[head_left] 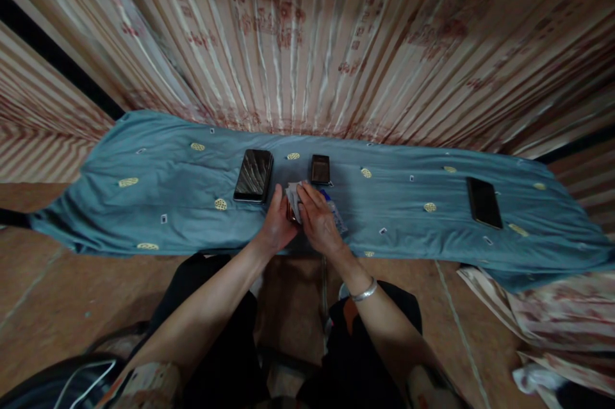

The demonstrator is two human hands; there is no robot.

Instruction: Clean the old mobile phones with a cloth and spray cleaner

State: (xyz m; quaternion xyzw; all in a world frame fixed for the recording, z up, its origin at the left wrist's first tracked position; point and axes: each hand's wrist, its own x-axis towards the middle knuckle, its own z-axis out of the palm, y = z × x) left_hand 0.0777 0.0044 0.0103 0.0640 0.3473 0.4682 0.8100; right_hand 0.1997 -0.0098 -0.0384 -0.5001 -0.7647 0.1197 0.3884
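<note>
My left hand is closed round a small object with a shiny brownish edge, mostly covered, so its kind cannot be made out. Over that object my right hand presses a light grey cloth, its fingers bent onto it. Partly under the right hand lies a blue and clear plastic packet. Just beyond the hands sits a small dark, squarish case-like thing. A black smartphone with a reflective screen rests to the left of my hands.
A blue-green cloth with yellow prints covers the long narrow table. Another dark phone lies at the right. Behind the table hangs a pleated, patterned curtain. My legs are below the front edge, and a black round object stands at lower left.
</note>
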